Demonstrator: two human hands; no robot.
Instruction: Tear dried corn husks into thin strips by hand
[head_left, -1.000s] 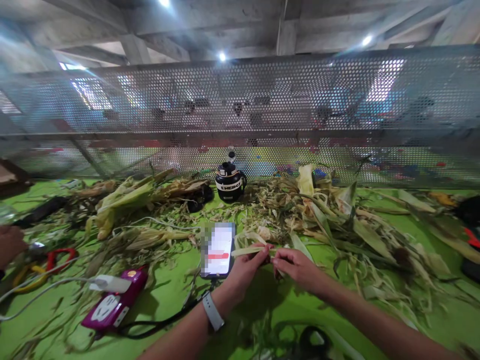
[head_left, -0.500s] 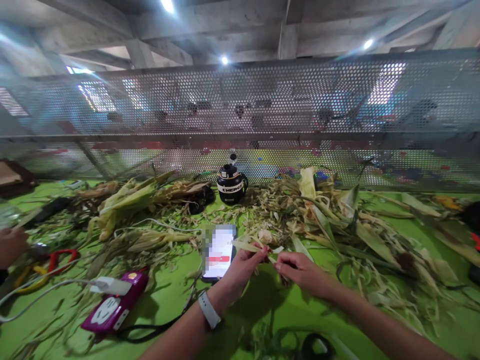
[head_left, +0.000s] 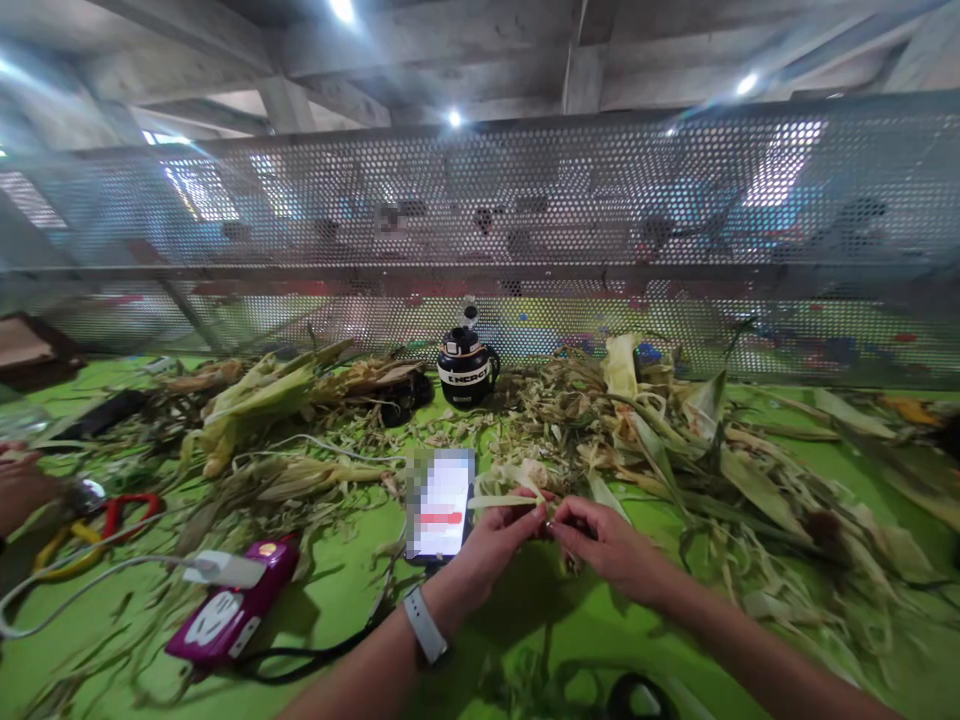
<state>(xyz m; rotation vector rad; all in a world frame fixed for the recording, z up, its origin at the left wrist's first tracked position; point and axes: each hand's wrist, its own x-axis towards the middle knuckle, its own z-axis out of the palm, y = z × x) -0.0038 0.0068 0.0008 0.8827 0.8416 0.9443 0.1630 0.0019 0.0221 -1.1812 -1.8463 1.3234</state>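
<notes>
My left hand (head_left: 501, 540), a pale watch strap on its wrist, is closed in a pinch on thin corn husk strips (head_left: 504, 499). The strips stick out to the left of its fingers, and one loops over the fingertips. Close by on the right, my right hand (head_left: 600, 545) has its thumb and fingers pressed together near the same bundle. Whatever lies between those fingers is too small and hidden to make out. A phone (head_left: 442, 505) with a lit screen lies just left of my left hand.
Dried husks (head_left: 720, 460) heap up on the right, more husks (head_left: 255, 400) on the left. A black bottle (head_left: 468, 375) stands before the perforated screen (head_left: 525, 210). On the left are a purple power bank (head_left: 232, 605), scissors (head_left: 131, 515) and another person's hand (head_left: 26, 490).
The strip that stretched between my hands earlier now curls over my left fingertips. My right fingers have shifted slightly, and the whole view has moved a little.
</notes>
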